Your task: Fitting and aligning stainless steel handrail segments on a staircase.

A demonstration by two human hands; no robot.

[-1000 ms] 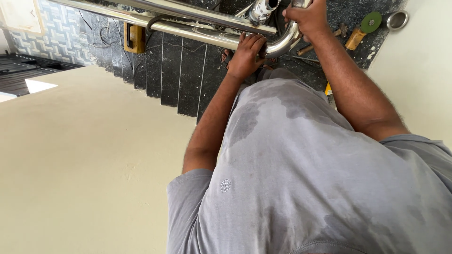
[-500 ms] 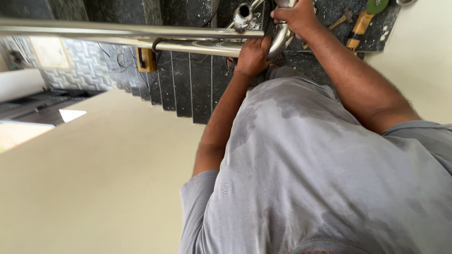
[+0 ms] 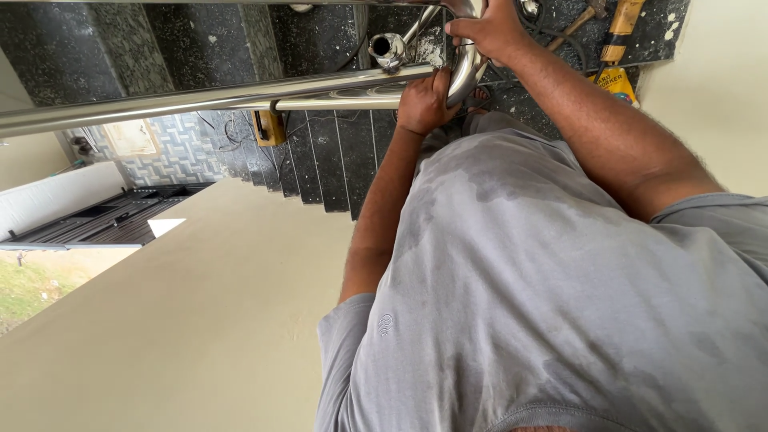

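your left hand [image 3: 424, 100] is wrapped around the curved steel elbow [image 3: 464, 76] where it meets the long handrail tube [image 3: 200, 100], a closed grip from below with the thumb side against the joint. your right hand [image 3: 488, 32] sits on top of the same bend, fingers curled over it, so both hands are holding the elbow at the head of the dark stone stairs [image 3: 320, 160]. the rail runs away to the left above the treads, and a second tube with an open round end [image 3: 382, 44] lies just beside the bend.

the main risk, as i judge it, is the joint shifting. if the elbow is not yet fixed, any twist from your upper hand can turn it out of line with the rail, and your lower palm would take the pinch between the two tubes. polished steel is slick, and your shirt looks damp, so sweaty palms could slide just when you push.

you are leaning out over the stairwell, with the drop to the lower floor right under the rail. putting weight on a loose piece there could unbalance you.

tools lie on the landing near your feet, among them a yellow-handled tool [image 3: 622, 28] and a hammer [image 3: 588, 16]; a step back could catch one.
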